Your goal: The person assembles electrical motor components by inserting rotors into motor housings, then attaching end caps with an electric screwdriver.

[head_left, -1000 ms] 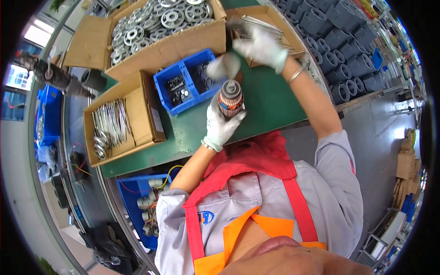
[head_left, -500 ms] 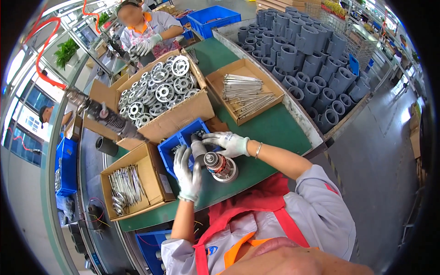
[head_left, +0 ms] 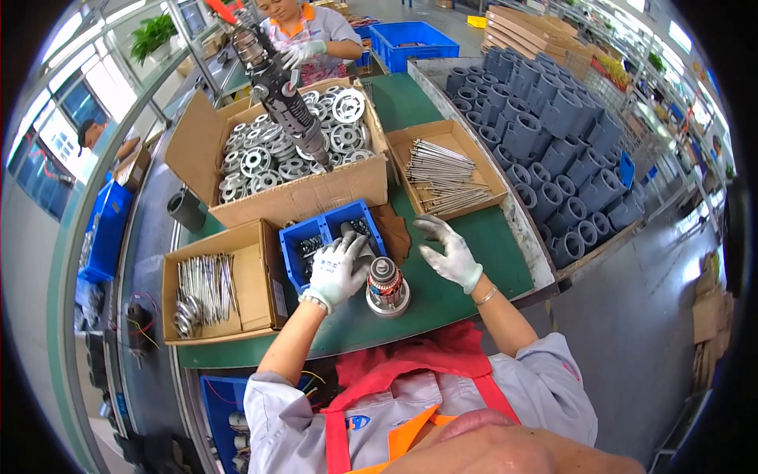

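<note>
My left hand (head_left: 335, 270), in a white glove, curls over a grey cylindrical part (head_left: 365, 251), mostly hidden beneath it, at the near edge of a blue divided bin (head_left: 294, 272). Just right of that hand, a motor armature (head_left: 387, 283) with copper-coloured windings stands upright in a round silvery base (head_left: 388, 304) on the green bench. My right hand (head_left: 452, 257), also gloved, is held apart to the right of the armature, fingers spread and holding nothing. Small dark and metal parts lie in the bin's compartments.
A power screwdriver (head_left: 288, 107) hangs over a carton (head_left: 308, 193) of silvery ring-shaped castings. Cartons of long screws stand left (head_left: 260, 312) and right (head_left: 442, 207). Grey housings (head_left: 545, 150) fill a large crate at right. A co-worker (head_left: 312, 31) stands at the far side.
My right hand has left the grey part and moved right. My left hand now covers the part beside the armature. The hanging screwdriver has shifted right, across the carton of castings. The view has shifted.
</note>
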Action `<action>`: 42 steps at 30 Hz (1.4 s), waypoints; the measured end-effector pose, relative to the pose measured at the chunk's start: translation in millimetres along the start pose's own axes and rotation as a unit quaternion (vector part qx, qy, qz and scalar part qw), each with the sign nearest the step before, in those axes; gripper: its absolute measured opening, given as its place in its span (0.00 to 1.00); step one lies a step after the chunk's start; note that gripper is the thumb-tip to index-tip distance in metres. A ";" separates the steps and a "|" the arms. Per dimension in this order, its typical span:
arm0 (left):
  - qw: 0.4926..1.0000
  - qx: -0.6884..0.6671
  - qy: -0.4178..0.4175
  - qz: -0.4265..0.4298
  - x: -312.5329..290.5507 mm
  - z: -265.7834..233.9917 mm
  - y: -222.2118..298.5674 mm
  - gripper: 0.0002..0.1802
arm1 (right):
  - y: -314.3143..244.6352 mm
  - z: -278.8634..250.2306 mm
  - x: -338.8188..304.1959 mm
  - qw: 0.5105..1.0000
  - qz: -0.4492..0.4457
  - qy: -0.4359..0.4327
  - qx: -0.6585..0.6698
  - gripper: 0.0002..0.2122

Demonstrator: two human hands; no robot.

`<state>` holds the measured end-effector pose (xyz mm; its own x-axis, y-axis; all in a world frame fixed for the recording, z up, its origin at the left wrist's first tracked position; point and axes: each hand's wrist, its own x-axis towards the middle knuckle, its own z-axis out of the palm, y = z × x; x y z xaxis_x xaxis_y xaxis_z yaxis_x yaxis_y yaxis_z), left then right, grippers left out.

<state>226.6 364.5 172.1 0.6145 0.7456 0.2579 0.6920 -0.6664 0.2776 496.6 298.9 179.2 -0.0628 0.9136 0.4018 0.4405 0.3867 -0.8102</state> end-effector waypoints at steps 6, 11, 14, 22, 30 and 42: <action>0.994 0.024 0.056 -0.088 12.2 -42.3 7.7 0.12 | -4.9 -2.9 -11.3 0.999 0.006 0.052 0.006 0.17; 0.938 -0.050 0.342 0.022 -9.5 -110.8 40.2 0.18 | -43.5 -9.5 -8.3 0.994 0.016 0.078 0.074 0.13; 0.890 -0.111 0.400 0.190 -20.4 -133.8 58.6 0.26 | -91.6 -12.6 1.3 0.966 0.076 0.024 0.246 0.17; 0.872 -0.272 0.299 0.276 -7.6 -135.5 86.7 0.27 | -168.8 -28.9 25.3 0.910 -0.118 -0.037 0.395 0.38; 0.885 -0.459 0.077 -0.020 -66.8 -9.0 68.8 0.63 | -192.3 -16.2 57.1 0.977 -0.026 -0.159 0.141 0.19; 0.921 -0.375 0.091 -0.060 -76.7 65.0 58.1 0.49 | -66.8 -78.8 -4.2 0.994 0.072 -0.086 0.015 0.43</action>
<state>244.3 269.1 108.3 0.4299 0.8461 0.3151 0.2535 -0.4481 0.8573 537.9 259.3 265.3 -0.1547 0.9665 0.2049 0.4284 0.2525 -0.8676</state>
